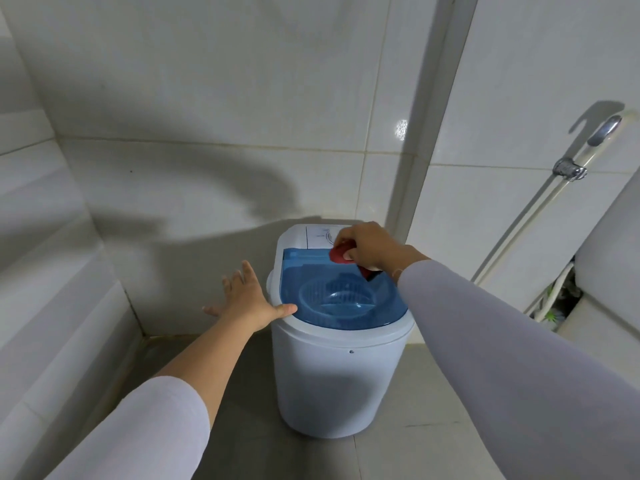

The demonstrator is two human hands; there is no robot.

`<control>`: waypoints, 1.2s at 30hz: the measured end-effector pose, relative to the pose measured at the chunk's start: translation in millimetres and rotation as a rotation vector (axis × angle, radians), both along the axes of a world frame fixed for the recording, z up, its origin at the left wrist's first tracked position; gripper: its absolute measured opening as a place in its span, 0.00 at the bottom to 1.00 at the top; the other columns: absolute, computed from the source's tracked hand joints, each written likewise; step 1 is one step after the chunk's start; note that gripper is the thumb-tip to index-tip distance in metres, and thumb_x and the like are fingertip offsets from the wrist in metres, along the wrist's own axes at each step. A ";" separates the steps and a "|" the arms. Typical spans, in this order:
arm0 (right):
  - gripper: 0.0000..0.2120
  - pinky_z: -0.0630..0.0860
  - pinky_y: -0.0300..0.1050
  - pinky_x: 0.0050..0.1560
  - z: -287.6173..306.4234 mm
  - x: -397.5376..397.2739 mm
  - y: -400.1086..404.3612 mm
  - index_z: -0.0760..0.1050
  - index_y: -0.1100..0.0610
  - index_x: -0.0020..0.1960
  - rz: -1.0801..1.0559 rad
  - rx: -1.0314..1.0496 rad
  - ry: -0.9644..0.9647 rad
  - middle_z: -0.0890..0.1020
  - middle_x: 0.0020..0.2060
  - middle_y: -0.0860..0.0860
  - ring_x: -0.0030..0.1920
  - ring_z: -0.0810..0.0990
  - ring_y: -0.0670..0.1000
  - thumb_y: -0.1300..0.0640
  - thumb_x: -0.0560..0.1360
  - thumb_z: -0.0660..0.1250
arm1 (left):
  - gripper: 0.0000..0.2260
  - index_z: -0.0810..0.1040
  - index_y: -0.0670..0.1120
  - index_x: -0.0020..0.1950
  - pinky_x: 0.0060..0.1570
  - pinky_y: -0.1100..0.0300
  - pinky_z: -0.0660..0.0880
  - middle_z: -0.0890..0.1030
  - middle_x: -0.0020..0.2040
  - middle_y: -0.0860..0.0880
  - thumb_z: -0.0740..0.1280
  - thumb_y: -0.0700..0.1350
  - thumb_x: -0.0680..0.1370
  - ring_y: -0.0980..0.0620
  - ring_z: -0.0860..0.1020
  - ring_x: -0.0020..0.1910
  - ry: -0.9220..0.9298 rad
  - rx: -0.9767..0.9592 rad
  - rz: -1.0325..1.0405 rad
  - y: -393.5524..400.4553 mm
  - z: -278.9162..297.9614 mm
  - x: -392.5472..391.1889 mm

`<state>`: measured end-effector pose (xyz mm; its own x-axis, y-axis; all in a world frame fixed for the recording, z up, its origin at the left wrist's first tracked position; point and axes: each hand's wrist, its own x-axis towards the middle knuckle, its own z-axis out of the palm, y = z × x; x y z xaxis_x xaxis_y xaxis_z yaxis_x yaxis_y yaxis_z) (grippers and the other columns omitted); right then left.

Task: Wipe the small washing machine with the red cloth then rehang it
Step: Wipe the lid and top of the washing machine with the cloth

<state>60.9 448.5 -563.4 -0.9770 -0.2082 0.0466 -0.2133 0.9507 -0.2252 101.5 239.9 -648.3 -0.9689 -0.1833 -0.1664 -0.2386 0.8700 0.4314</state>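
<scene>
The red cloth (pixel 341 253) is soft, light and bunched small inside the closed grip of the right hand (pixel 369 244), pressed at the far right corner of the blue lid (pixel 339 296) where it meets the white control panel (pixel 317 237). The left hand (pixel 247 299) is open, fingers spread, its thumb resting on the near-left rim of the small washing machine (pixel 332 382), probably to steady a light plastic tub. The lid looks smooth and slippery. The machine stands on a grey floor (pixel 398 455) in a white-tiled corner (pixel 207 168), a spray hose (pixel 554 188) to the right.
</scene>
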 end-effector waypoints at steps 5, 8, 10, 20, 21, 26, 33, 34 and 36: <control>0.16 0.69 0.42 0.55 -15.6 -0.9 -65.5 0.77 0.52 0.61 0.206 0.070 -0.046 0.77 0.60 0.53 0.60 0.75 0.55 0.62 0.74 0.64 | 0.59 0.33 0.48 0.77 0.68 0.29 0.50 0.42 0.79 0.46 0.71 0.67 0.65 0.44 0.41 0.78 -0.032 0.015 -0.022 -1.8 -1.1 2.1; 0.17 0.69 0.45 0.60 -29.6 -2.6 -83.3 0.76 0.52 0.63 0.273 0.173 -0.088 0.76 0.62 0.54 0.62 0.74 0.56 0.60 0.75 0.65 | 0.60 0.32 0.48 0.77 0.68 0.29 0.50 0.42 0.79 0.46 0.71 0.69 0.63 0.43 0.41 0.78 -0.044 -0.014 -0.024 -2.5 -1.5 -2.0; 0.17 0.69 0.45 0.62 -34.8 -3.2 -84.5 0.76 0.51 0.64 0.284 0.193 -0.117 0.77 0.62 0.53 0.62 0.74 0.55 0.60 0.76 0.64 | 0.60 0.32 0.48 0.77 0.68 0.29 0.50 0.42 0.79 0.46 0.71 0.68 0.63 0.43 0.40 0.78 -0.052 -0.013 -0.030 -3.1 -1.6 -4.1; 0.16 0.69 0.45 0.62 -34.8 -4.9 -69.7 0.77 0.53 0.62 0.273 0.195 -0.124 0.77 0.61 0.53 0.62 0.73 0.56 0.60 0.75 0.65 | 0.58 0.33 0.48 0.77 0.68 0.29 0.50 0.41 0.79 0.46 0.70 0.68 0.65 0.43 0.41 0.78 -0.075 -0.065 -0.055 -1.1 3.3 -1.7; 0.16 0.69 0.45 0.62 -34.7 -4.9 -67.2 0.77 0.53 0.62 0.266 0.195 -0.124 0.77 0.61 0.53 0.62 0.73 0.56 0.61 0.75 0.65 | 0.58 0.33 0.48 0.77 0.68 0.29 0.51 0.42 0.79 0.46 0.70 0.68 0.65 0.43 0.41 0.78 -0.076 -0.074 -0.055 -1.0 3.4 -1.4; 0.16 0.69 0.44 0.61 -35.8 -3.8 -53.0 0.77 0.53 0.62 0.221 0.171 -0.132 0.77 0.61 0.53 0.61 0.74 0.55 0.62 0.75 0.65 | 0.58 0.33 0.48 0.77 0.68 0.29 0.50 0.42 0.79 0.45 0.70 0.67 0.66 0.43 0.41 0.78 -0.075 -0.088 -0.052 0.5 5.0 -0.7; 0.16 0.69 0.43 0.60 -34.3 -1.2 -38.4 0.78 0.54 0.61 0.187 0.157 -0.130 0.78 0.60 0.53 0.61 0.75 0.55 0.63 0.75 0.65 | 0.57 0.33 0.48 0.77 0.68 0.29 0.51 0.42 0.79 0.46 0.69 0.68 0.66 0.43 0.41 0.78 -0.070 -0.121 -0.048 2.8 5.8 -1.0; 0.16 0.69 0.43 0.60 -34.1 -0.8 -35.7 0.78 0.54 0.61 0.179 0.147 -0.129 0.78 0.60 0.53 0.61 0.75 0.55 0.63 0.75 0.65 | 0.57 0.33 0.48 0.77 0.68 0.29 0.51 0.42 0.79 0.46 0.70 0.68 0.66 0.43 0.41 0.78 -0.068 -0.124 -0.049 3.1 6.0 -0.7; 0.15 0.69 0.41 0.58 -33.9 -0.3 -29.5 0.78 0.54 0.60 0.162 0.131 -0.127 0.78 0.60 0.53 0.60 0.75 0.54 0.63 0.74 0.65 | 0.57 0.33 0.48 0.77 0.68 0.29 0.50 0.42 0.79 0.46 0.69 0.68 0.66 0.43 0.41 0.78 -0.067 -0.131 -0.049 3.7 6.2 -0.4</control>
